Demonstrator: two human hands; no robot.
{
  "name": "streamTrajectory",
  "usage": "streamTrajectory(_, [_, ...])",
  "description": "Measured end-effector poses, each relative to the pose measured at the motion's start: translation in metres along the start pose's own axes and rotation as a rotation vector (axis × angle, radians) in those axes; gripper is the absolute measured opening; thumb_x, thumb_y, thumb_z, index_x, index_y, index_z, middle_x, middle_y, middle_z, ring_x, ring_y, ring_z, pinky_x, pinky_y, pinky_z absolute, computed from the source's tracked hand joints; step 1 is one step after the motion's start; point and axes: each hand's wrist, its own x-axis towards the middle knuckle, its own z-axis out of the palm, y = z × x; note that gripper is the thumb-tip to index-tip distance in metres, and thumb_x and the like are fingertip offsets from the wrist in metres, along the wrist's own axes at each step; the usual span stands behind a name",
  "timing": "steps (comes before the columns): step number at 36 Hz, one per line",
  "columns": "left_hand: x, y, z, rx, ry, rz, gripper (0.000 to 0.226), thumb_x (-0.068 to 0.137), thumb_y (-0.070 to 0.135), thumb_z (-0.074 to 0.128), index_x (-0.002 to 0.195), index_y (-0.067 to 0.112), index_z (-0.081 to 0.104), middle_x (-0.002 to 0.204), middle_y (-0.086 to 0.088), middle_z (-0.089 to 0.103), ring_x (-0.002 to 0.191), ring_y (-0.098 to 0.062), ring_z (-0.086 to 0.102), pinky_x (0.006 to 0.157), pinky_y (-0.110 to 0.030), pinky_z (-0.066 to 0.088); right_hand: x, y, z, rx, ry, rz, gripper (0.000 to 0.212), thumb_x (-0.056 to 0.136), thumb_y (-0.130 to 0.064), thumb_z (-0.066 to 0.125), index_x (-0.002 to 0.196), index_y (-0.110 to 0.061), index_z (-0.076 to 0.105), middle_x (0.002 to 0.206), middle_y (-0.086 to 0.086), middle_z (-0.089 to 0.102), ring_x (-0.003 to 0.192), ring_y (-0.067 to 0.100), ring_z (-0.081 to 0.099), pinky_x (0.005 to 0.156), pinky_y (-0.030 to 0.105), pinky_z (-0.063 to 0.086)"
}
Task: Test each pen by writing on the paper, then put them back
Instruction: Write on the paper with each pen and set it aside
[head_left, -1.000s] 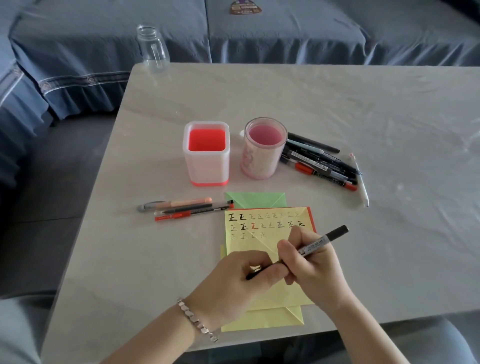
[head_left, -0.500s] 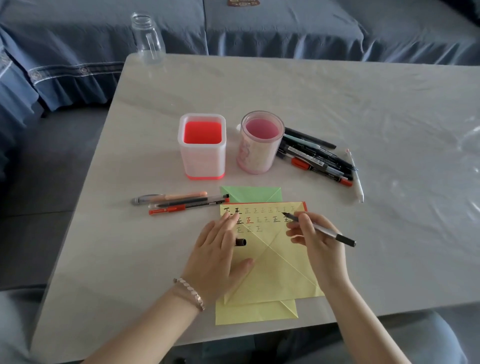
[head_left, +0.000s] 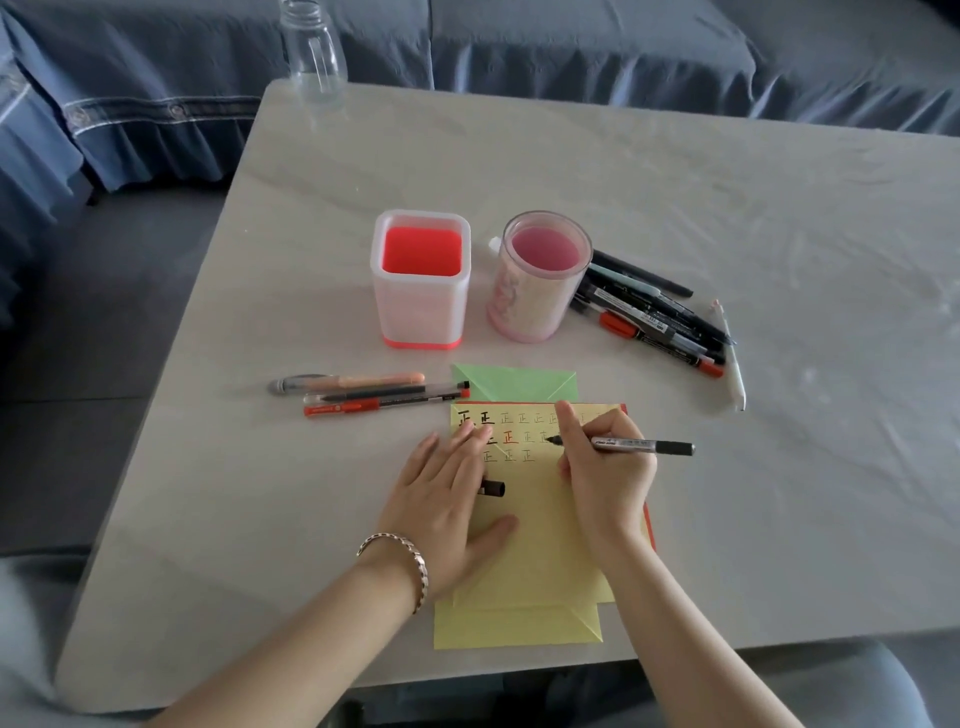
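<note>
My right hand (head_left: 605, 467) grips a grey marker pen (head_left: 639, 445) with its black tip on the yellow paper (head_left: 540, 551), in the second row of written characters. My left hand (head_left: 447, 499) lies flat on the paper's left side, fingers spread, with the pen's black cap (head_left: 493, 488) poking out from under it. Three pens (head_left: 374, 397) lie to the left of the paper. A pile of several pens (head_left: 654, 312) lies to the right of the round pink holder (head_left: 540, 275). The square white-and-red holder (head_left: 421, 280) stands beside it.
A green paper (head_left: 519, 382) and a red sheet's edge (head_left: 648, 519) show from under the yellow one. A white pen (head_left: 732, 358) lies apart at the right. A clear plastic bottle (head_left: 314, 52) stands at the table's far left corner. Blue sofa cushions surround the table.
The cap came off the marker and stayed with my left hand, which went flat onto the paper. My right hand turned the pen and brought its tip down to the second row.
</note>
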Motion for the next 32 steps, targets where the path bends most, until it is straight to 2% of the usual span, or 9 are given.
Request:
streamTrajectory(4, [-0.0001,-0.0006,0.0006,-0.019,0.000,0.000,0.074,0.080,0.053,0.040,0.132,0.002,0.039,0.133,-0.007,0.052,0.128,-0.020,0.044,0.105,-0.036,0.020,-0.0006,-0.0003,0.0003,-0.067,0.034,-0.045,0.039,0.083,-0.006,0.063,0.052,-0.007,0.039,0.044,0.003,0.039,0.037,0.003,0.040,0.041,0.012,0.029])
streamTrajectory(8, [-0.0002,-0.0012,0.0017,-0.034,0.002,-0.004,0.074,0.079,0.053,0.042,0.133,0.002,0.041,0.134,-0.005,0.052,0.129,-0.017,0.039,0.107,-0.035,0.018,-0.0007,0.0017,-0.0003,-0.103,0.023,-0.079,0.044,0.081,0.002,0.060,0.050,-0.011,0.032,0.045,-0.001,0.029,0.038,0.005,0.031,0.040,0.012,0.025])
streamTrajectory(13, [-0.0003,-0.0019,0.0027,-0.023,0.003,0.000,0.074,0.079,0.053,0.042,0.133,0.002,0.041,0.133,-0.005,0.052,0.130,-0.016,0.037,0.107,-0.035,0.018,-0.0014,0.0046,0.0006,-0.123,-0.012,-0.075,0.046,0.080,0.001,0.060,0.049,-0.015,0.030,0.040,-0.011,0.026,0.038,0.007,0.028,0.040,0.014,0.023])
streamTrajectory(20, [-0.0005,-0.0009,0.0027,-0.030,0.017,0.004,0.073,0.078,0.051,0.042,0.131,0.001,0.043,0.133,-0.005,0.052,0.129,-0.017,0.040,0.107,-0.035,0.018,-0.0006,0.0038,0.0014,-0.120,-0.003,-0.061,0.045,0.080,0.001,0.060,0.049,-0.014,0.031,0.040,-0.010,0.028,0.038,0.006,0.028,0.039,0.013,0.023])
streamTrajectory(23, [-0.0006,-0.0006,0.0030,-0.034,0.029,0.007,0.071,0.079,0.051,0.043,0.130,0.001,0.044,0.133,-0.006,0.052,0.128,-0.018,0.041,0.106,-0.037,0.020,-0.0004,0.0031,0.0016,-0.131,0.004,-0.059,0.044,0.081,-0.001,0.060,0.049,-0.013,0.032,0.044,-0.002,0.030,0.038,0.007,0.029,0.039,0.013,0.023])
streamTrajectory(28, [-0.0004,-0.0004,0.0034,-0.031,0.051,0.022,0.067,0.078,0.049,0.043,0.122,0.000,0.051,0.133,-0.008,0.052,0.128,-0.019,0.040,0.105,-0.038,0.022,-0.0008,0.0023,0.0018,-0.157,-0.005,-0.067,0.037,0.080,-0.003,0.061,0.053,-0.003,0.037,0.045,0.001,0.032,0.040,0.008,0.029,0.039,0.014,0.023])
streamTrajectory(32, [-0.0006,-0.0003,0.0034,-0.019,0.049,0.021,0.064,0.078,0.050,0.043,0.116,0.000,0.055,0.133,-0.008,0.053,0.126,-0.021,0.045,0.104,-0.038,0.023,-0.0001,0.0034,0.0020,-0.169,-0.007,-0.074,0.039,0.081,-0.004,0.062,0.052,-0.008,0.036,0.046,-0.001,0.031,0.040,0.008,0.029,0.039,0.014,0.023])
